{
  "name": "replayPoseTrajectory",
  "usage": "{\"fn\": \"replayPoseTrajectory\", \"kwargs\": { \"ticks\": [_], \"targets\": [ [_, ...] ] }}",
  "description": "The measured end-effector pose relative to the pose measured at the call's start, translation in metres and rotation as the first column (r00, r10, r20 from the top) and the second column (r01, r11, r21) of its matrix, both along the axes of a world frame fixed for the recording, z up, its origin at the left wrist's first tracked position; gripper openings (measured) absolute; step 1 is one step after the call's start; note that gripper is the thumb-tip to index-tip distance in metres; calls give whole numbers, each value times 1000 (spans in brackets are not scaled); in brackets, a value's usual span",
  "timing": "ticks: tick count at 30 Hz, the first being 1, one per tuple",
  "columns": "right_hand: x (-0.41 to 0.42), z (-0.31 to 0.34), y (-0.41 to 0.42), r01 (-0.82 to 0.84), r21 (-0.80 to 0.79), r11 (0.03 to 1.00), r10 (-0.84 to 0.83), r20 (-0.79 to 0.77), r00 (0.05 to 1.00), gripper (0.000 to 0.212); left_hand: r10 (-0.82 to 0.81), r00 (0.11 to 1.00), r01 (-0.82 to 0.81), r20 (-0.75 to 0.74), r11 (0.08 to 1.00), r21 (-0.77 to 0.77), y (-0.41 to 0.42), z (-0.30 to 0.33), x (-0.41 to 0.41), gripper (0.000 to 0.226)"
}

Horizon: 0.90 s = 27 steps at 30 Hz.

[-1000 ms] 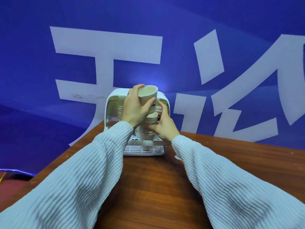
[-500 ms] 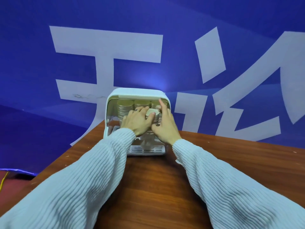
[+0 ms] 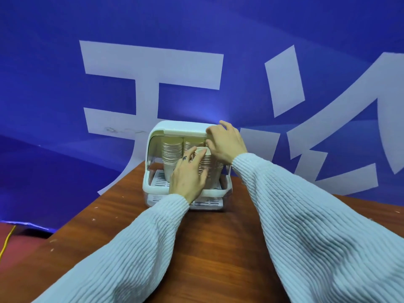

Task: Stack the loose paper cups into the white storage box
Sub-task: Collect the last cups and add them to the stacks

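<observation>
The white storage box (image 3: 153, 186) stands on the far part of the wooden table, its front open. Inside it are stacks of nested paper cups: one at the back left (image 3: 172, 150), one behind the middle (image 3: 192, 141), and a front stack (image 3: 206, 164). My left hand (image 3: 188, 177) reaches into the box, its fingers curled against the front stack and touching its top cup. My right hand (image 3: 226, 141) is at the box's upper right corner, with fingers pinching the front edge of the lid (image 3: 185, 133).
The brown wooden table (image 3: 218, 248) ends just behind the box, and its left edge slants toward me. A blue banner (image 3: 65, 62) with large white characters hangs close behind. A yellow cable (image 3: 6, 241) lies on the floor at lower left.
A second ago my left hand held one cup above the front stack; it then went down onto that stack. My right hand has since left the stack and gone up to the lid edge.
</observation>
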State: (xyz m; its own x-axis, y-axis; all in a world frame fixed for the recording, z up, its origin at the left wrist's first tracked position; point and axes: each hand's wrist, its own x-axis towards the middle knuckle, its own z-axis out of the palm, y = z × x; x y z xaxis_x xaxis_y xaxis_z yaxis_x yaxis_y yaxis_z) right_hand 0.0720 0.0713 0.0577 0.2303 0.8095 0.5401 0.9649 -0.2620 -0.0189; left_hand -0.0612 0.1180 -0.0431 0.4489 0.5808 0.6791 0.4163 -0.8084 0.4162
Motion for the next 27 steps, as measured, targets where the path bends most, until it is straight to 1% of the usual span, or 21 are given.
{"fn": "replayPoseTrajectory", "kwargs": {
  "ticks": [2, 4, 8, 10, 12, 14, 17, 19, 20, 22, 23, 24, 25, 27],
  "targets": [
    [0, 6, -3, 2, 31, 1000, -3, 39, 999, 27, 33, 999, -34, -16, 999, -25, 0, 1, 1, 58],
    [0, 7, -8, -19, 48, 999, 18, 32, 999, 26, 54, 999, -54, -6, 996, -66, 0, 1, 1, 60],
    [-2, 1, -17, -58, 33, 998, 59, -16, 998, 29, 138, 986, -122, 96, 980, -159, -7, 6, 0, 62],
    [-6, -3, -22, -68, 34, 997, 69, -36, 997, 28, 200, 972, -181, 126, 972, -148, -12, 7, 0, 53],
    [-8, -8, -28, -75, 41, 996, 77, -51, 996, 27, 237, 964, -224, 122, 968, -109, -16, 7, 0, 37],
    [-10, -16, -35, -85, 63, 994, 89, -65, 994, 25, 225, 962, -208, 153, 971, -118, -20, 6, -2, 30],
    [-14, -34, -43, -106, 148, 983, 114, -48, 992, 23, 167, 957, -129, 237, 977, -169, -30, 0, -12, 36],
    [-17, -48, -47, -101, 201, 974, 106, -18, 994, 24, 108, 947, -80, 302, 991, -104, -33, -2, -19, 35],
    [-19, -53, -48, -93, 229, 969, 102, -29, 994, 25, 75, 946, -62, 315, 997, -53, -33, -2, -23, 33],
    [-24, -61, -50, -80, 268, 960, 103, -75, 992, 29, 16, 961, -43, 276, 995, 91, -35, 0, -29, 26],
    [-26, -62, -50, -69, 282, 957, 101, -99, 990, 29, 14, 975, -55, 224, 983, 174, -33, 0, -30, 20],
    [-27, -62, -49, -60, 290, 955, 98, -117, 988, 28, 46, 983, -88, 175, 967, 240, -29, 0, -30, 15],
    [-27, -60, -47, -55, 287, 956, 94, -127, 987, 27, 113, 983, -150, 145, 950, 274, -26, 0, -31, 16],
    [-27, -52, -44, -50, 254, 966, 84, -125, 989, 26, 229, 966, -253, 116, 926, 280, -18, 2, -35, 26]
  ]
}}
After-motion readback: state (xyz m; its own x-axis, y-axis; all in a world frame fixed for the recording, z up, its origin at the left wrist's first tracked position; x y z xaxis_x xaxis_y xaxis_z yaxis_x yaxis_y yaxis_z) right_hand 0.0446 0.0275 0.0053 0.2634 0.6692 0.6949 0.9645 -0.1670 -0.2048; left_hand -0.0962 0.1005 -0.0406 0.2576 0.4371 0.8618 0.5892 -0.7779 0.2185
